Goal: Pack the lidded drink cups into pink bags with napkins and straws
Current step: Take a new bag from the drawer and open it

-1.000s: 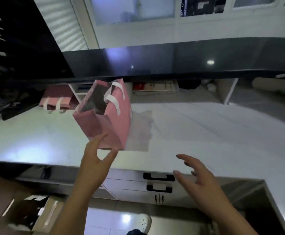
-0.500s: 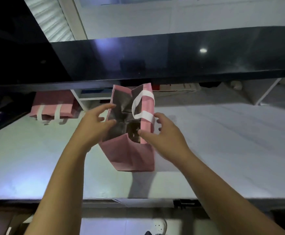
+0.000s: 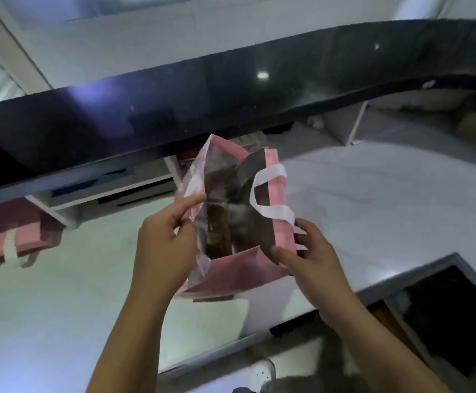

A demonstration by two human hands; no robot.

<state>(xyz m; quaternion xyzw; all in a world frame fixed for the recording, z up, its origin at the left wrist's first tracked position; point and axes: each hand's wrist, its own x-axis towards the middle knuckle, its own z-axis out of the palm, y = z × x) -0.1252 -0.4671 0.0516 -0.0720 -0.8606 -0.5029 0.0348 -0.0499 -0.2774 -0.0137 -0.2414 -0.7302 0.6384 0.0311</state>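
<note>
1. One pink bag [image 3: 231, 270] stands at frame centre over the white counter [image 3: 61, 321], its mouth open towards the camera. One white handle [image 3: 270, 194] shows on its right wall.
2. Two hands hold it. The left hand [image 3: 166, 245] pinches the left rim between thumb and fingers. The right hand [image 3: 313, 259] grips the right wall, thumb in front.
3. Flat pink bags [image 3: 12, 236] lie at the left edge; their number is unclear.

Bare forearms [image 3: 134, 336], a bare left hand [image 3: 163, 248] and right hand [image 3: 313, 262]; one white shoe [image 3: 262, 374] with small holes.
</note>
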